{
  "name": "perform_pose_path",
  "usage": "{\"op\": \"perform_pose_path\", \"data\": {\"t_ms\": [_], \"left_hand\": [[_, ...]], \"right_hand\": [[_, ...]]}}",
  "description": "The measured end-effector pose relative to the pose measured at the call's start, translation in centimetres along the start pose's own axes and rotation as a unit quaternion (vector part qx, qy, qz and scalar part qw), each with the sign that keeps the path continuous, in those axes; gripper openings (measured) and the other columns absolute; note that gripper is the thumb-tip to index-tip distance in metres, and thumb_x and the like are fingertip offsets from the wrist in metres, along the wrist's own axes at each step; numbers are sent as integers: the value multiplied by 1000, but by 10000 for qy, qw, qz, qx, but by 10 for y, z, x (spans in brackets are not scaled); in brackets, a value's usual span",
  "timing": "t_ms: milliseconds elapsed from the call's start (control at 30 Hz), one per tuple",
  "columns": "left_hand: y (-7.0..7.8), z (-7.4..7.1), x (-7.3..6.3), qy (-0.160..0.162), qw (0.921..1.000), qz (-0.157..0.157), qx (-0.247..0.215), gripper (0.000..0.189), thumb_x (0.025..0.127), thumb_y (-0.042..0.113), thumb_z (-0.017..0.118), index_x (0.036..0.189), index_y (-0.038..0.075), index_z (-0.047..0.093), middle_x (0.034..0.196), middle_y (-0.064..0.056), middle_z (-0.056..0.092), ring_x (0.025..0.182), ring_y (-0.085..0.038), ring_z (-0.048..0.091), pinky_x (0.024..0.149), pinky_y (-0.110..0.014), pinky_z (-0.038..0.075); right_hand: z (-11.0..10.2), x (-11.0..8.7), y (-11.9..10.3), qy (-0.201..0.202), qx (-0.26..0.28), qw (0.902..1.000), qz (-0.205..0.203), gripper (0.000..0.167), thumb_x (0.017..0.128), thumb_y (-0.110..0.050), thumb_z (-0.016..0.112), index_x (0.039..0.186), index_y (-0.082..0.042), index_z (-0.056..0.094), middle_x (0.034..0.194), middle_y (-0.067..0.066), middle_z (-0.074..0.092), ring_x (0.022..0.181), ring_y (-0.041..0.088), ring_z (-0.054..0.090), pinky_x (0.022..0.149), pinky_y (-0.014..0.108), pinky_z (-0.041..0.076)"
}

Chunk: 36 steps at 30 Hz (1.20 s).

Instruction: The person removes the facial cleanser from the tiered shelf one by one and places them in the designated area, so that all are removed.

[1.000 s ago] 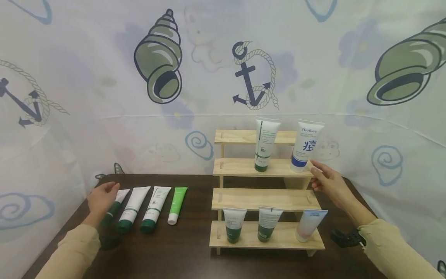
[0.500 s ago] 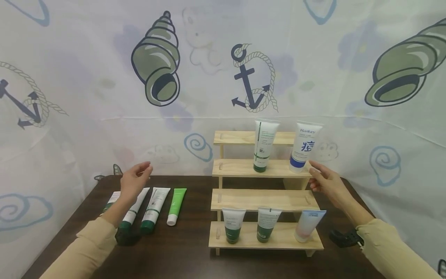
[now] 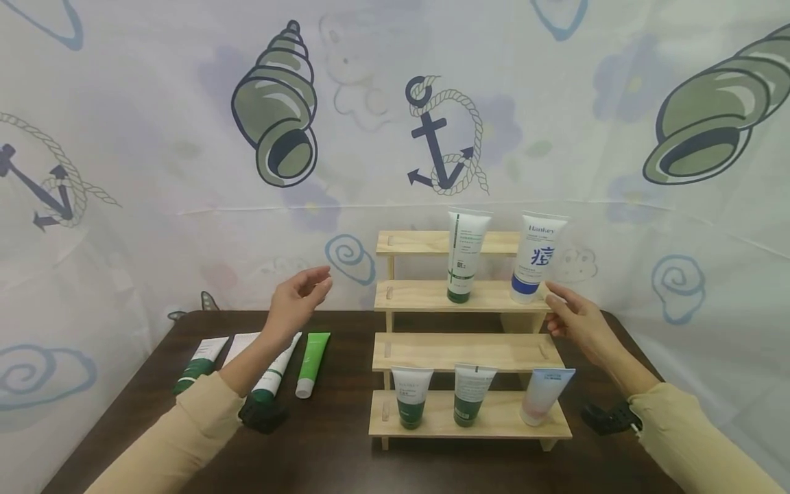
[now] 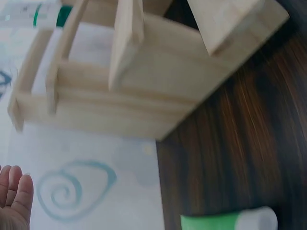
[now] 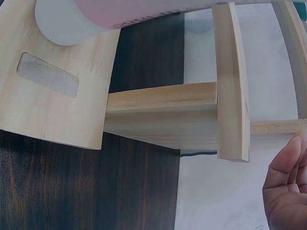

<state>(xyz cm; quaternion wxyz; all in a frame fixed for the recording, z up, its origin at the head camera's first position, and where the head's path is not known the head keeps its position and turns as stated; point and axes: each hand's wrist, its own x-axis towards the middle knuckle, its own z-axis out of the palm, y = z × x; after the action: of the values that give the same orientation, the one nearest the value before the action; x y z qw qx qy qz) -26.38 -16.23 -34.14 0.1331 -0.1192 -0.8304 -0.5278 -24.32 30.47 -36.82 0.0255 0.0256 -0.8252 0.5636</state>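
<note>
My left hand [image 3: 299, 302] hovers above the table between a row of lying squeeze tubes and a stepped wooden display stand [image 3: 469, 350]. Its fingers are loosely bent and hold nothing. In the left wrist view, its fingertips [image 4: 21, 191] appear at the lower left. At the right end of the stand's third step my right hand [image 3: 574, 314] is raised beside an upright white tube with a blue cap [image 3: 535, 257]. Its fingers look relaxed; whether they touch the shelf end is unclear. A white tube with a green cap [image 3: 467, 255] stands on the same step.
The bottom step bears two small white-and-green tubes [image 3: 411, 396] [image 3: 472, 394] and a pink-and-blue tube [image 3: 546, 396]. On the dark table [image 3: 321, 439] lie a green tube [image 3: 313, 363] and several white tubes with green caps, partly behind my left forearm. A patterned cloth [image 3: 370, 171] hangs behind.
My left hand has moved right, from above the leftmost lying tube to past the row's right side and towards the stand. My right hand has stayed nearly still.
</note>
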Motion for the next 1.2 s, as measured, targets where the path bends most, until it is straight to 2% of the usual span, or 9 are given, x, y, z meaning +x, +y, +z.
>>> {"op": "perform_pose_path", "data": {"t_ms": [133, 267, 500, 700, 800, 933, 1067, 1200], "left_hand": [[16, 15, 2, -123, 9995, 254, -167, 44, 93, 29, 59, 129, 4, 54, 125, -12, 61, 109, -25, 59, 77, -14, 48], [29, 27, 5, -238, 9982, 371, -397, 43, 92, 26, 61, 129, 5, 54, 124, -11, 61, 111, -22, 58, 82, -16, 47], [45, 45, 17, -508, 9946, 608, -665, 43, 91, 20, 63, 130, 3, 54, 126, -12, 60, 111, -25, 58, 87, -25, 49], [55, 57, 28, -704, 9888, 895, -960, 43, 90, 16, 64, 129, 1, 53, 127, -14, 59, 113, -24, 58, 87, -20, 48], [61, 64, 34, -777, 9867, 891, -1117, 42, 90, 14, 64, 129, 3, 53, 127, -15, 58, 113, -23, 57, 88, -19, 48], [70, 73, 41, -833, 9862, 788, -1193, 44, 89, 14, 65, 129, 4, 53, 126, -13, 59, 113, -22, 58, 90, -25, 50], [79, 83, 47, -858, 9862, 681, -1239, 46, 88, 16, 67, 130, 5, 53, 125, -13, 60, 113, -22, 58, 93, -33, 49], [86, 92, 55, -871, 9862, 583, -1279, 46, 87, 17, 67, 130, 6, 53, 125, -12, 60, 113, -21, 58, 93, -34, 49]], "right_hand": [[0, 0, 0, 0, -58, 10000, -17, 65, 99, -38, 43, 149, -3, 19, 84, 2, 56, 67, 4, 54, 63, 19, 52], [0, 2, 1, 9, -103, 9999, 17, 65, 99, -38, 43, 149, -4, 19, 84, 3, 56, 67, 5, 54, 63, 19, 52], [0, 12, 1, 21, -86, 9999, 68, 64, 100, -37, 42, 149, -4, 19, 83, 0, 55, 67, 5, 54, 62, 19, 52], [0, 19, 2, 13, -122, 9999, 55, 64, 100, -37, 42, 149, -4, 19, 84, 1, 54, 68, 5, 54, 63, 19, 52], [-2, 23, 3, -21, -109, 9999, 59, 64, 100, -37, 42, 149, -3, 19, 86, 4, 55, 68, 5, 54, 63, 19, 52], [-5, 29, 3, -60, -55, 9999, 77, 63, 100, -36, 43, 149, -3, 20, 86, 6, 56, 67, 4, 54, 63, 19, 52], [-7, 35, 2, -125, -14, 9999, 112, 64, 100, -36, 43, 149, -3, 20, 85, 3, 56, 66, 4, 55, 63, 19, 52], [-10, 41, 2, -186, -23, 9997, 151, 63, 100, -36, 43, 149, -4, 20, 85, 3, 55, 67, 4, 54, 64, 20, 52]]}}
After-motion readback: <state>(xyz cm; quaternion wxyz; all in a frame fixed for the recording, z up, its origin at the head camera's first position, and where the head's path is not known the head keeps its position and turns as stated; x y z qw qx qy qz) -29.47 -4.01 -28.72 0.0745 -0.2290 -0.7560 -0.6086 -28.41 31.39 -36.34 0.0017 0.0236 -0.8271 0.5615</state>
